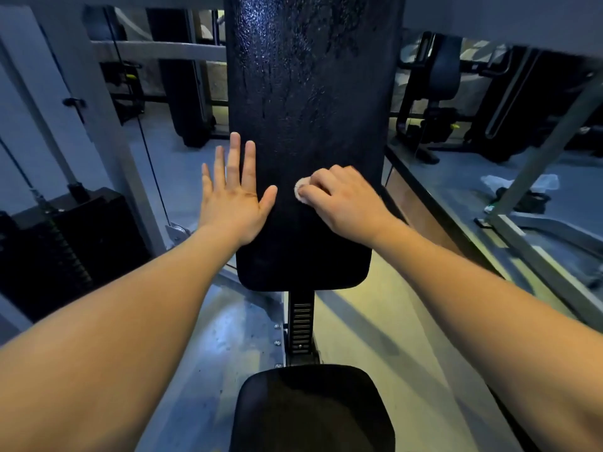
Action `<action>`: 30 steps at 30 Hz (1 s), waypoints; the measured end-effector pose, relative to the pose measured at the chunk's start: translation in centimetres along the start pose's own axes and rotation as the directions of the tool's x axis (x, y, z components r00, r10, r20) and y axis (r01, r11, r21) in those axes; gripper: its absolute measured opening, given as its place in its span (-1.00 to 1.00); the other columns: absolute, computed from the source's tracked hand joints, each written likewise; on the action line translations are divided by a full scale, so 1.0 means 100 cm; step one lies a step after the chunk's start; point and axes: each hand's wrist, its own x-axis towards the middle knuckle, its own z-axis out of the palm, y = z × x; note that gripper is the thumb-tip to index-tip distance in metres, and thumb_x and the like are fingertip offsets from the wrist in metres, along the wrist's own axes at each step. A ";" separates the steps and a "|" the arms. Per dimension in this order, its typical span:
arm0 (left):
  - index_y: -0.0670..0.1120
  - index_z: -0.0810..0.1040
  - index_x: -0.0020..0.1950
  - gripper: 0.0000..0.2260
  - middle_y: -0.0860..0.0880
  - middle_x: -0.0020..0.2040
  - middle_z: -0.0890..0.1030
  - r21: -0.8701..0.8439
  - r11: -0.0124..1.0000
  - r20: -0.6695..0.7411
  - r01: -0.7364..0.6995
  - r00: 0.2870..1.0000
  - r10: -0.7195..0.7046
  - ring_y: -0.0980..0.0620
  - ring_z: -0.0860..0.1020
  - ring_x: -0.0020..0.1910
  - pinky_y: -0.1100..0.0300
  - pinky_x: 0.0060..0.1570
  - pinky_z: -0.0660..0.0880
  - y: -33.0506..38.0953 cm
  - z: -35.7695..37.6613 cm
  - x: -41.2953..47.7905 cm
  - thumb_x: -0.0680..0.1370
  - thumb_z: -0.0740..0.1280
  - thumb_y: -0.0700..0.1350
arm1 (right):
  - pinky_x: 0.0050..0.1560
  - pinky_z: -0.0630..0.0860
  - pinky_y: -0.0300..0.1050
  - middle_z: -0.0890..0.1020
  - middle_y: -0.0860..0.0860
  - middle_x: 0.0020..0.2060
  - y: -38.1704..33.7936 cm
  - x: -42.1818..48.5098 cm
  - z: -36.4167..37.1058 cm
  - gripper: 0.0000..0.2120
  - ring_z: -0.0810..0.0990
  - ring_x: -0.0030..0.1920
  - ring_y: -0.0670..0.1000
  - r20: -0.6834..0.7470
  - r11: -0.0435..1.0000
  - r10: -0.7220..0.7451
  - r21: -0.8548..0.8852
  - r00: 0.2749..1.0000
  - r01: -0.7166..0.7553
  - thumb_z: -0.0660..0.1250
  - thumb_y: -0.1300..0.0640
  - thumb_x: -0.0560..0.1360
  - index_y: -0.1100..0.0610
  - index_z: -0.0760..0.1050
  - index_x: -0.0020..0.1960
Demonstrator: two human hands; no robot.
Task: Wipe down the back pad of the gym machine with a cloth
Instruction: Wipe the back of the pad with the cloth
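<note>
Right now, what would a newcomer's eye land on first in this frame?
The tall black back pad fills the centre, its upper part glistening wet. Low on it, the right hand grips a small pale cloth against the surface, while the left hand lies spread open at the pad's left edge.

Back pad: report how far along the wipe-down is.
Done: the lower stretch of the back pad looks matte and streak-free. In hand: the right hand grips a small white cloth against the pad, while the left hand lies flat at its left edge. Left: the upper part glistens with droplets and runs, so most of the pad probably awaits wiping.
</note>
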 end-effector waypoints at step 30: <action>0.11 -0.54 0.49 -0.27 0.12 0.42 -0.66 -0.025 1.000 -0.026 0.005 1.000 -0.006 -0.24 0.18 0.53 -0.16 0.36 0.36 0.001 0.001 -0.001 0.62 -0.06 0.33 | -0.02 0.54 0.10 0.60 0.12 0.09 -0.007 0.083 -0.012 -0.77 0.52 -0.02 0.19 -0.224 0.980 0.190 0.102 0.956 -0.171 0.28 0.36 0.53 0.20 0.60 0.13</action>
